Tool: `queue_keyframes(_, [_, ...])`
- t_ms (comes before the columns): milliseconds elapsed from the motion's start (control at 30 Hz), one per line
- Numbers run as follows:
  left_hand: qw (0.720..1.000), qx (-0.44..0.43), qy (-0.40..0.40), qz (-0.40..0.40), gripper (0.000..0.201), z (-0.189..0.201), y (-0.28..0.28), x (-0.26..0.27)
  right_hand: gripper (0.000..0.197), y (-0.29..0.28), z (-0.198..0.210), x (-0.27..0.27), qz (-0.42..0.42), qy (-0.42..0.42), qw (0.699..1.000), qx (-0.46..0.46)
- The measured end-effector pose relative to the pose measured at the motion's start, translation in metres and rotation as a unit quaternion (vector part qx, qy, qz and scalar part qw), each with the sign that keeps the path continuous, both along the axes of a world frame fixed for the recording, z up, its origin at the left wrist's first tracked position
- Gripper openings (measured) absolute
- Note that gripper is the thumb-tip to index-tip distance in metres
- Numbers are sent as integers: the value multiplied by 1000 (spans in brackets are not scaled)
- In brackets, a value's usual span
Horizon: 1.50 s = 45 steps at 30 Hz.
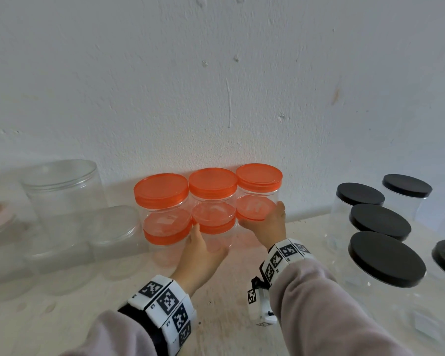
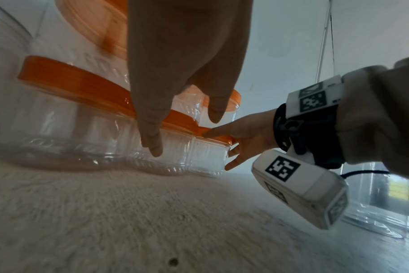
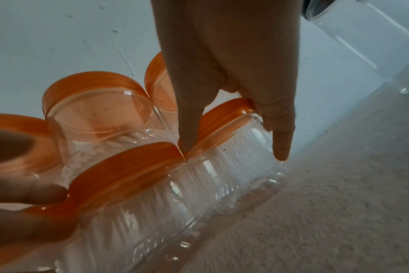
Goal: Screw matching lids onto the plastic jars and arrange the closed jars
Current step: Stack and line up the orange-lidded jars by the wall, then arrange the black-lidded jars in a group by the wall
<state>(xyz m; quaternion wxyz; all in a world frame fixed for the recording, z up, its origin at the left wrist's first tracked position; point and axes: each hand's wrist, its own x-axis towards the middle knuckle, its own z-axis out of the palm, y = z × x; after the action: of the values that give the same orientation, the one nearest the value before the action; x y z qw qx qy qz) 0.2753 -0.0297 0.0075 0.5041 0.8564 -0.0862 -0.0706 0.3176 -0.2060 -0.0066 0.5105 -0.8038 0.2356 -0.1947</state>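
Six orange-lidded jars (image 1: 212,201) stand in two tiers against the wall (image 1: 216,86), three on three — a stack that leans on the wall for support. The left hand (image 1: 198,255) lies with straight fingers against the lower middle jar; its grip closes round nothing. The right hand (image 1: 266,222), fingers likewise extended, presses the right-hand column (image 1: 258,194) — probably squaring the row. Black-lidded jars (image 1: 380,232) wait on the surface (image 1: 229,304) to the right, lidless clear jars (image 1: 62,201) to the left.
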Motion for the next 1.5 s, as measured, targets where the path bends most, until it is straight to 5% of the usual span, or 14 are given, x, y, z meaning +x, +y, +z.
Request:
queue_keyframes(333, [999, 24, -9, -29, 93, 13, 18, -6, 113, 7, 15, -13, -7, 38, 999, -14])
queue_keyframes(433, [998, 0, -68, -10, 72, 22, 20, -12, 109, 14, 24, -31, -11, -13, 999, -41])
queue_keyframes(533, [987, -33, -154, -17, 32, 33, 15, -21, 94, 25, 42, -59, 21, -88, 993, -75])
queue_keyframes(900, [960, -68, -236, -131, 26, 74, -40, -80, 56, -20, 119, -194, 56, -242, 948, -199])
queue_keyframes(1133, [944, 62, -233, -224, 56, 67, -103, -108, 49, -123, 124, -237, 38, -132, 952, -273])
queue_keyframes(1333, [936, 140, -188, -264, 91, 52, -153, -115, 52, -196, 116, -256, 145, 59, 941, -301])
queue_keyframes(1400, [942, 143, -188, -237, 92, 46, -164, -118, 55, -213, 113, -258, 202, 111, 925, -303])
queue_keyframes(1500, [958, 94, -191, -190, 62, 44, -171, -119, 53, -232, 107, -258, 259, 139, 909, -296])
